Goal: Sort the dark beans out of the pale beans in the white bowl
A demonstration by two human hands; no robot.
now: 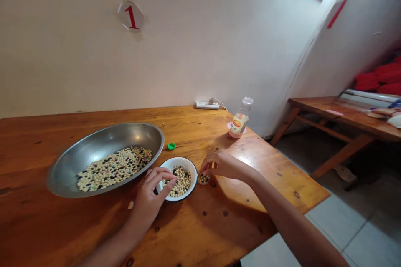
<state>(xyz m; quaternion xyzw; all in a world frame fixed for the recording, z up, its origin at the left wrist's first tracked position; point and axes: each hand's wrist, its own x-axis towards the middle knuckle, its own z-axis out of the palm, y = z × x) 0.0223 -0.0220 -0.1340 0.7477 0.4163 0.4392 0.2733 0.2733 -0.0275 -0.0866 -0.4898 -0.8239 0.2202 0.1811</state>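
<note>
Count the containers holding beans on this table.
3: the steel basin at far left; the white enamel bowl beside it, at the left hand; and the small white cup just right of the bowl, under the right hand. Hands may hide others.

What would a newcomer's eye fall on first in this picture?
The large stainless steel bowl catches the eye first, on the left of the wooden table, with pale and dark beans spread across its bottom. To its right, the left hand holds a small white enamel bowl, while the right hand is at a tiny cup. High on the wall, a red number 1 sign stands out.
</note>
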